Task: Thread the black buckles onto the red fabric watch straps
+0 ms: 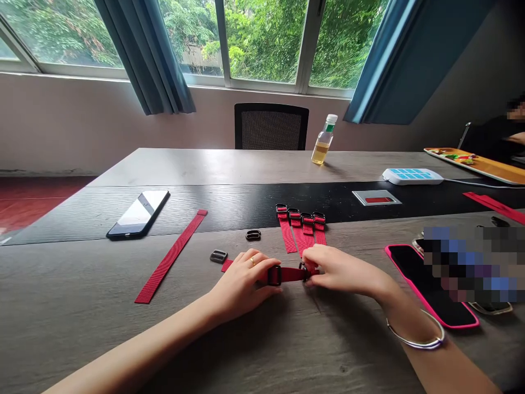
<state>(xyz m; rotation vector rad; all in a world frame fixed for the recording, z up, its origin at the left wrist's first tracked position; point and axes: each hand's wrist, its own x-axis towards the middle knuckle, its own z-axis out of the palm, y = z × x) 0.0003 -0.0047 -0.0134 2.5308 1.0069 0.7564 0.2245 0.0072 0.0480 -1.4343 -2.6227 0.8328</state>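
Between my hands a red strap point(292, 274) is stretched, with a black buckle point(274, 275) near the left fingers and another black ring point(304, 272) by the right ones. My left hand point(248, 279) is closed on the strap, its short end sticking out behind. My right hand point(334, 268) pinches the strap's other end beside the ring. Just beyond lie several red straps with black buckles point(307, 221). A loose black slider point(253, 235) and a dark square buckle point(219, 256) rest near my left hand. One flat red strap point(172, 257) lies further left.
A phone point(139, 214) lies left; a pink-edged phone point(430, 284) is right. Further back are a bottle point(324, 140), a small clear packet point(376, 198), a power strip point(412, 176), an orange tray point(488, 166) and a chair point(271, 127). A person sits far right.
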